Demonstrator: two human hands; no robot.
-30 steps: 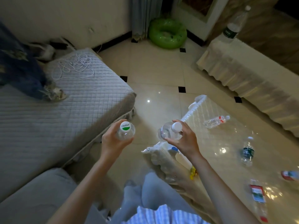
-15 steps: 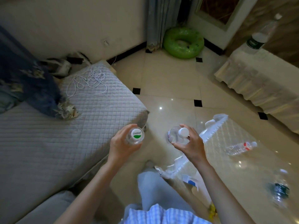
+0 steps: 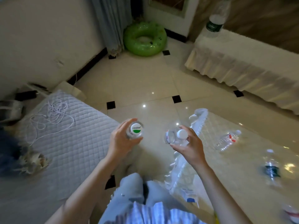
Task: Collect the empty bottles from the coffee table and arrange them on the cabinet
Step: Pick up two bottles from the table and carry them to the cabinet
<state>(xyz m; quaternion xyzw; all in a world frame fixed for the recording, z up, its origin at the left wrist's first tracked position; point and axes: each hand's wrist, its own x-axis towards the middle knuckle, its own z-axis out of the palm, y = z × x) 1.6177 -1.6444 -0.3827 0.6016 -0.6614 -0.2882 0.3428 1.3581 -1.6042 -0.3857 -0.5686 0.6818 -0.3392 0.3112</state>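
Clear plastic is what I have in both hands at this moment. My left hand [image 3: 120, 140] is curled round a bottle with a green-and-white cap [image 3: 135, 130], gripping it at the shoulder so I look straight down on the cap. My right hand [image 3: 187, 146] pinches a white-capped bottle [image 3: 174, 136] near the neck, fingers and thumb wrapped round it, the body tilted away to the left. Both bottles are off the bench [image 3: 242, 183] and held in the air over the floor, in front of my knees.

By my reckoning the job is somewhere in the middle. One tall bottle [image 3: 216, 20] already stands upright on the cloth-covered cabinet [image 3: 252, 62] at the far right, well apart from me. Left on the glossy bench I can see a red-labelled bottle lying on its side [image 3: 228, 140], a dark-labelled bottle [image 3: 271, 168] further right, and part of another with a red band [image 3: 292, 213] at the frame's lower edge, too cropped to read well. So I judge this pair must be carried across and stood on the cabinet, then at least three more fetched.
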